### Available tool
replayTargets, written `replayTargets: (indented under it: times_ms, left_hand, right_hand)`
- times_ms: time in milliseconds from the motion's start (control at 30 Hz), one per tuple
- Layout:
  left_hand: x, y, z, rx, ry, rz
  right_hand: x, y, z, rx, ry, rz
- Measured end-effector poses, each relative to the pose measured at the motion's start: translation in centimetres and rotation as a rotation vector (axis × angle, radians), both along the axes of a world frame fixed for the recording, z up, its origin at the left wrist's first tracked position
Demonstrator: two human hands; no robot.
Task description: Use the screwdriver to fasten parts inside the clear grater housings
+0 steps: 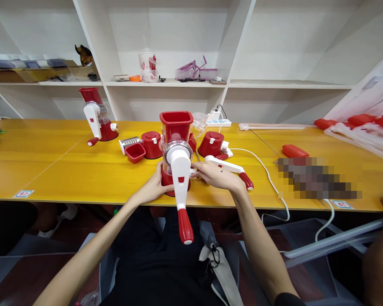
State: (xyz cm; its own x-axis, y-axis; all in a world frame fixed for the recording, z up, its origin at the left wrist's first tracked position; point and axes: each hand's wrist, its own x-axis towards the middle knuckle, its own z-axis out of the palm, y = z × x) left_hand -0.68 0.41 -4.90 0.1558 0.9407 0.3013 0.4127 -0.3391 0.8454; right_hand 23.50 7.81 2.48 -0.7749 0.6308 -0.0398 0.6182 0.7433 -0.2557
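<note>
A red and white rotary drum grater [176, 134] stands upright at the table's front edge, directly before me. Its white crank [180, 174] hangs down toward me, ending in a red handle [186, 227]. My left hand [153, 185] wraps round the left side of the red base, thumb across the front. On the right side, my right hand [216, 174] has its fingers closed on the small white knob [193, 172] of the base. Just behind that hand lies a loose white crank with a red grip [246, 180].
Behind are red bases [151, 144] [211, 143], a red pusher [135, 153], a metal grating drum [130, 143] and clear plastic parts [199, 121]. Another grater [97, 114] stands back left. A white cable [268, 170] crosses the right side. A pixelated patch [315, 178] hides something.
</note>
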Motion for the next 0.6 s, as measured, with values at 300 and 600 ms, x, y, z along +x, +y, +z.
replayTargets:
  times_ms: [300,600]
  left_hand:
    - [-0.1,0.21,-0.33,0.015,0.008,-0.012]
    - [0.02,0.25,-0.24,-0.005,-0.01,-0.044]
  right_hand:
    - [0.11,0.78,-0.12,-0.092,-0.003,-0.047]
    - [0.19,0.87,-0.04,-0.276,0.05,-0.061]
